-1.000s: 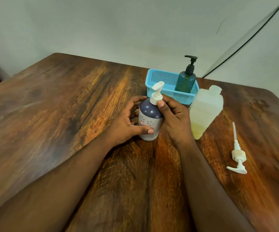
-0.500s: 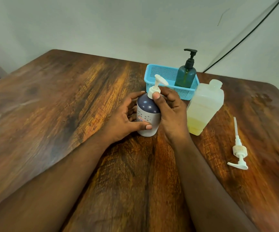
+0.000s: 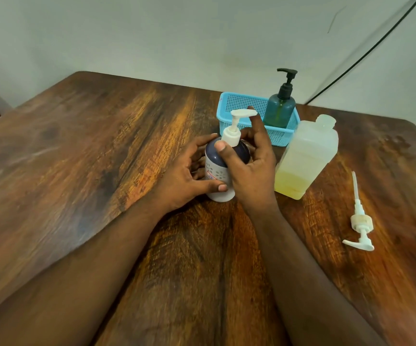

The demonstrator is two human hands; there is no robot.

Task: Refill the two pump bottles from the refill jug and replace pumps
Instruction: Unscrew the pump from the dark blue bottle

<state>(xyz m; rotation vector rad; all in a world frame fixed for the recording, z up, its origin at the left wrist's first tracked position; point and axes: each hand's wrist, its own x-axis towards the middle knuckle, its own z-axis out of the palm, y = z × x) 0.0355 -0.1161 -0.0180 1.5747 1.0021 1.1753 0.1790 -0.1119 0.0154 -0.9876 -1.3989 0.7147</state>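
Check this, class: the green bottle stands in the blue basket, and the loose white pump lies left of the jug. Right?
Not quite. The head view shows the loose pump lying right of the jug, not left. The green bottle does stand in the blue basket.

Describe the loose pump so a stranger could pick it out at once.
On the wooden table, look right of the translucent refill jug, near the table's right edge. The loose pump lies flat there, white with a long dip tube, alone and attached to no bottle, unlike the pumps on the two bottles.
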